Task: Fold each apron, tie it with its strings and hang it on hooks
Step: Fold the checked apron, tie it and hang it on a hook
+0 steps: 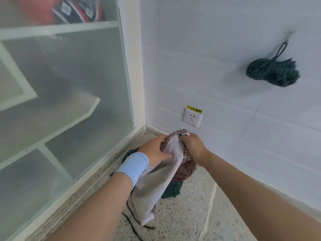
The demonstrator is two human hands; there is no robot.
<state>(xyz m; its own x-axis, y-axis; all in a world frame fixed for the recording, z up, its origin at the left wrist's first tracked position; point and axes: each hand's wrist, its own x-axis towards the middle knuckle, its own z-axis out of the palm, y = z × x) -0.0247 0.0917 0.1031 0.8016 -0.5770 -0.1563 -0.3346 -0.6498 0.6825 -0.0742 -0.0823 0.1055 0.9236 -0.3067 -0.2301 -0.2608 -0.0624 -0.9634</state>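
A brown-and-white checked apron (156,186) with a pale inner side hangs in front of me, bunched at the top. My left hand (154,150) grips its upper left part, and my right hand (192,145) grips the top right corner. Thin dark strings (133,221) trail from it toward the floor. On the white wall at the upper right, a dark green rolled and tied apron (272,72) hangs by its loop from a small hook (290,36). More aprons, brown striped (185,171) and dark green striped (172,190), lie heaped on the floor beneath my hands.
A frosted glass partition (69,94) with white frames fills the left side. A wall socket (192,117) with a yellow warning label sits low on the tiled wall. The floor (182,220) is speckled terrazzo. I wear a light blue wristband (133,166) on my left forearm.
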